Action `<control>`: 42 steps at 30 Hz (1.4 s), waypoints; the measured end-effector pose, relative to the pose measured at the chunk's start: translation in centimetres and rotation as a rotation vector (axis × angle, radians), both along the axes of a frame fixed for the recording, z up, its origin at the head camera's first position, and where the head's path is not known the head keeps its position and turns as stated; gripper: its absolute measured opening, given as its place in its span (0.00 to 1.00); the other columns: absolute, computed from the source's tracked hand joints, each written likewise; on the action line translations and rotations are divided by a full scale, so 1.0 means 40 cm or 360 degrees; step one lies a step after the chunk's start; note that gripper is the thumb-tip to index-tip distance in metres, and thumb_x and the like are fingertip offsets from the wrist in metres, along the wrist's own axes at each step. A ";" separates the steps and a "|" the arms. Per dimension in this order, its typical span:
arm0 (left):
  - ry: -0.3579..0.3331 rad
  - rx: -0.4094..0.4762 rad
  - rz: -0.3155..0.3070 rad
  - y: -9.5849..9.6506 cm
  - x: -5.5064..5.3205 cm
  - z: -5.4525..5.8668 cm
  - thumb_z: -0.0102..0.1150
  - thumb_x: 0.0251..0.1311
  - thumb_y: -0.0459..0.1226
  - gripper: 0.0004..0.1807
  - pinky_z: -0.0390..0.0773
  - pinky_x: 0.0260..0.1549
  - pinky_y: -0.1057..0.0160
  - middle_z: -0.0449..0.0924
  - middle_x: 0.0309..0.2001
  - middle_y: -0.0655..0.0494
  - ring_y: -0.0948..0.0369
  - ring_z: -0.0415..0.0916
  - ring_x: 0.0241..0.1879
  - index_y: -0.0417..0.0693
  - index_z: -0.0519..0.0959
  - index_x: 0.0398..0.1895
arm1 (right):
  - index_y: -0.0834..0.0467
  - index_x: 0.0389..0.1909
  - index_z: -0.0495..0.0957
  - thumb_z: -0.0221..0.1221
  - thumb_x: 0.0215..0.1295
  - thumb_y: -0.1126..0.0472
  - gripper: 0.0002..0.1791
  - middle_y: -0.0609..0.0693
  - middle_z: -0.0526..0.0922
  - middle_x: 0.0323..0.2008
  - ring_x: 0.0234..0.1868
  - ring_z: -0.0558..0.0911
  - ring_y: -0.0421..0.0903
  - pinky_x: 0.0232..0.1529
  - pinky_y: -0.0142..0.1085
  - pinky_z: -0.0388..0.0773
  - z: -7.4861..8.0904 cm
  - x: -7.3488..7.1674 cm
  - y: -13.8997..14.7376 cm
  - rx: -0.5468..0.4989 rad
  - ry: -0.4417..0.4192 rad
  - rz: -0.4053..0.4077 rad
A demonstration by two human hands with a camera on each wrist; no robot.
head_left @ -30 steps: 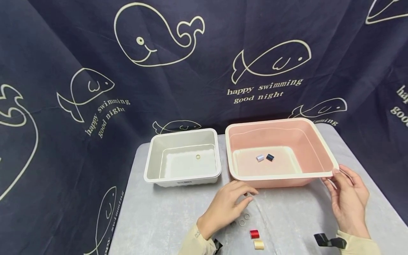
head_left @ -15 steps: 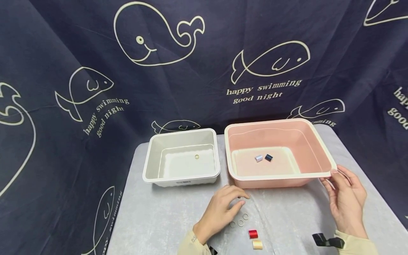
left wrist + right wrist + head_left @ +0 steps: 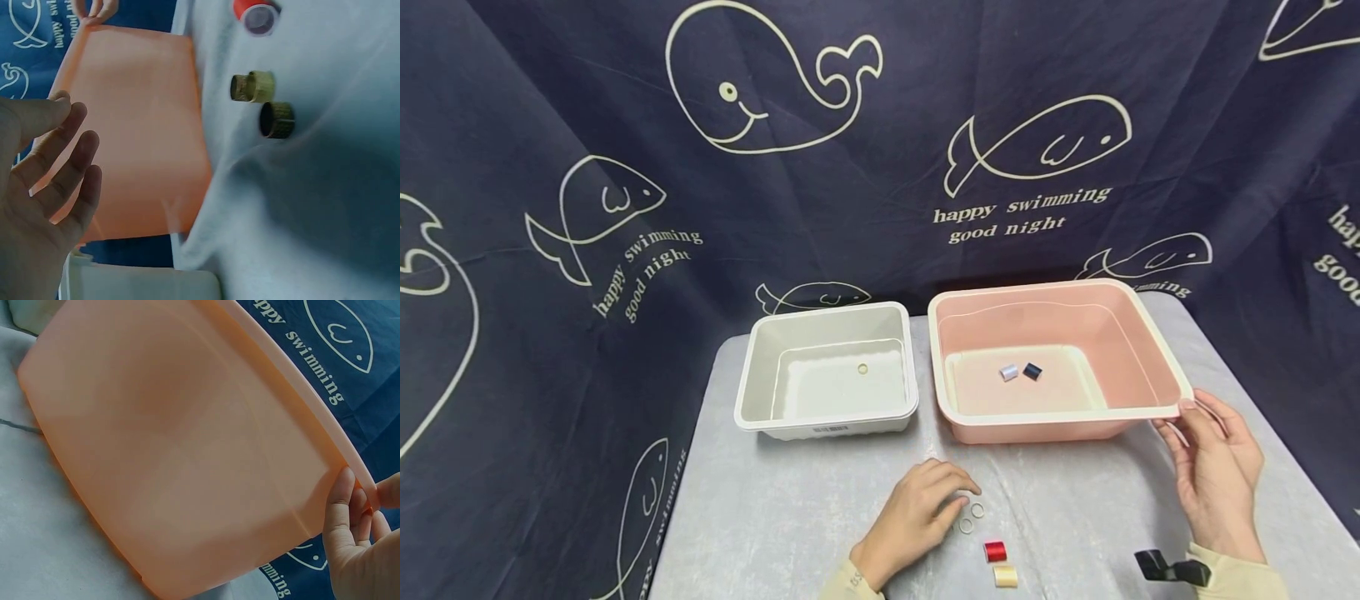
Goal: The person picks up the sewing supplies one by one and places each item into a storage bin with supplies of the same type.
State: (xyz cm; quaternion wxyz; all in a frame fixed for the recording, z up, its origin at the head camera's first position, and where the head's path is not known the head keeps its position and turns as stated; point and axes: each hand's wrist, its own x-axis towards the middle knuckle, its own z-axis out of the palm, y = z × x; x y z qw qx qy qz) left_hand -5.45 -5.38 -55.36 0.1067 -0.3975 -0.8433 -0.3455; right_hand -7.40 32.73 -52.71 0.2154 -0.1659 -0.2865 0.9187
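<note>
**Right hand (image 3: 1221, 475) on pink bin (image 3: 1037, 431), left hand (image 3: 917, 510) unloaded**

We have the right grip pinching the bin's near right corner, presumably to steady it. Left grip is loosely spread, nothing visible in it (thumb and forefinger tips close), near the loose rings (image 3: 284, 120) on the bench (image 3: 775, 517). Red spool (image 3: 996, 551) and yellow spool (image 3: 1005, 577) lie nearer us. Pale spool (image 3: 1008, 373) and dark spool (image 3: 1032, 372) in pink, lone ring (image 3: 862, 369) in white bin (image 3: 835, 330): we'd guess kinds kept apart.

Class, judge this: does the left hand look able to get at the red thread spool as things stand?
Probably yes: the left hand appears to hold nothing, and the red thread spool lies close by, uncovered, with only small rings near the way.
</note>
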 end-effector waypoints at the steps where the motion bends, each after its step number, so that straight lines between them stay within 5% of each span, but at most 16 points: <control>1: -0.0008 -0.0014 -0.0004 0.001 0.002 -0.005 0.65 0.68 0.35 0.10 0.74 0.56 0.75 0.84 0.49 0.71 0.72 0.79 0.53 0.60 0.85 0.47 | 0.67 0.54 0.78 0.53 0.70 0.82 0.16 0.61 0.89 0.42 0.36 0.91 0.53 0.37 0.42 0.89 0.000 0.000 0.000 0.0000 0.0001 0.0001; 5: -0.0031 -0.0086 -0.0029 0.011 0.006 -0.021 0.64 0.70 0.37 0.08 0.74 0.55 0.74 0.84 0.49 0.72 0.72 0.78 0.53 0.61 0.85 0.47 | 0.67 0.54 0.78 0.53 0.70 0.82 0.16 0.60 0.89 0.42 0.36 0.91 0.53 0.38 0.42 0.89 0.000 0.000 0.000 0.0011 -0.0004 -0.0001; 12: 0.0104 -0.0270 -0.0065 0.027 0.006 -0.045 0.66 0.68 0.39 0.11 0.73 0.49 0.77 0.83 0.49 0.74 0.74 0.77 0.49 0.65 0.83 0.50 | 0.67 0.55 0.78 0.55 0.69 0.81 0.17 0.60 0.88 0.43 0.38 0.92 0.53 0.40 0.42 0.89 0.004 0.000 -0.003 0.0031 0.0008 0.0004; 23: 0.0009 -0.0299 -0.0138 0.045 0.021 -0.067 0.69 0.65 0.38 0.13 0.75 0.51 0.74 0.85 0.48 0.72 0.71 0.79 0.48 0.63 0.83 0.49 | 0.66 0.56 0.78 0.55 0.69 0.81 0.18 0.59 0.87 0.44 0.38 0.92 0.52 0.39 0.41 0.89 0.005 0.000 -0.005 0.0039 -0.0051 -0.0012; 30: 0.0054 -0.0437 -0.0172 0.051 0.034 -0.086 0.68 0.66 0.42 0.11 0.74 0.57 0.75 0.84 0.49 0.72 0.72 0.79 0.51 0.63 0.83 0.50 | 0.65 0.56 0.78 0.55 0.69 0.81 0.17 0.59 0.87 0.43 0.38 0.92 0.52 0.40 0.41 0.89 0.002 0.006 -0.005 0.0033 -0.0065 -0.0004; 42: -0.0095 -0.0606 -0.0193 0.060 0.047 -0.095 0.66 0.69 0.45 0.14 0.73 0.56 0.75 0.83 0.52 0.73 0.74 0.76 0.51 0.65 0.82 0.56 | 0.66 0.57 0.78 0.54 0.70 0.81 0.18 0.58 0.87 0.45 0.40 0.92 0.52 0.42 0.41 0.89 -0.003 0.009 -0.006 0.0015 -0.0041 -0.0017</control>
